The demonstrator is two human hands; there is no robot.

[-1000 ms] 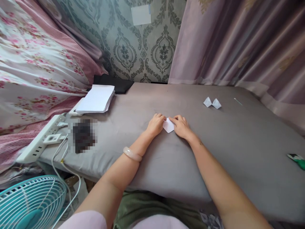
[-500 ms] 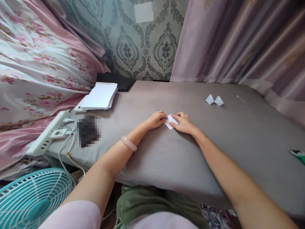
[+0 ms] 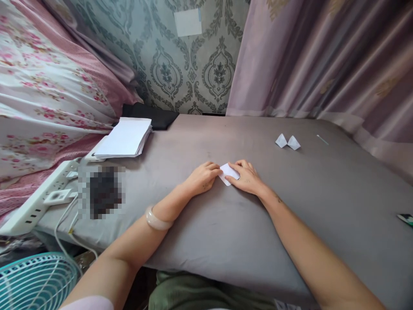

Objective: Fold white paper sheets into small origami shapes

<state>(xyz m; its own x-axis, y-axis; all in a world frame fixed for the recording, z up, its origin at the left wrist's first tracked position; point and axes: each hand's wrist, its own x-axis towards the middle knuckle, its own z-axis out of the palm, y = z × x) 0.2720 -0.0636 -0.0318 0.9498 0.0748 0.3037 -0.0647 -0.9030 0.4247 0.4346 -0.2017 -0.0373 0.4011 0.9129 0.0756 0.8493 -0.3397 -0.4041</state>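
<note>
Between my hands, on the grey-covered table (image 3: 200, 224), lies a small folded piece of white paper (image 3: 229, 172). My left hand (image 3: 205, 175) pinches its left corner, thumb against fingers. On the other side, my right hand (image 3: 244, 175) grips the paper's right part, with the thumb on top near the lower edge and the fingers curled along the upper right edge. Farther back to the right stand two small pointed folded-paper shapes (image 3: 288, 141), side by side.
To the left is a stack of white paper (image 3: 124, 137) beside a black flat item (image 3: 151, 116). A white power strip (image 3: 38, 198) with cables runs along the left edge, near a blurred-out dark object (image 3: 105, 191). A teal fan (image 3: 35, 280) stands below. A thin stick (image 3: 322, 140) lies far right.
My left hand has slid slightly to the left on the paper, so more of its surface shows. The right hand keeps its grip. The whole view has shifted a little.
</note>
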